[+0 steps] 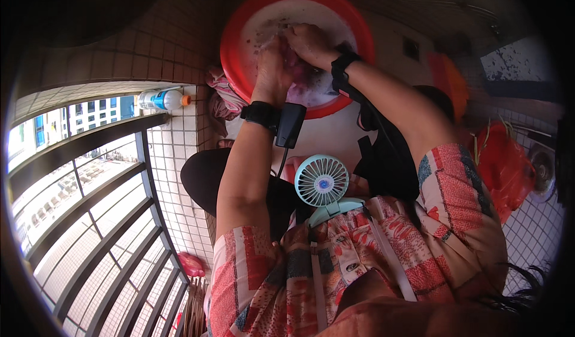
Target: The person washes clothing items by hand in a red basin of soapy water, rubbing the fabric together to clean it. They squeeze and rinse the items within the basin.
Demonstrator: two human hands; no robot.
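Note:
A red plastic basin point(364, 36) of foamy, whitish water point(310, 98) stands in front of me. Wet dark-pink cloth point(296, 67) is bunched between my two hands at the basin's middle. My left hand point(274, 65) grips it from the left, its fingertips close to the other hand. Curled over the upper part of the bundle is my right hand point(309, 40), also gripping. The cloth's lower folds sink into the suds, and the fingertips are partly hidden. Each wrist wears a black strap; the left one carries a black box-like device point(291, 126).
Striped pink cloth point(224, 95) lies against the basin's left side. A plastic bottle with an orange cap point(164, 100) lies on the tiled ledge above a metal railing point(108, 242). A mint-green fan point(321, 182) hangs at my chest. To the right sits a red plastic bag point(505, 166).

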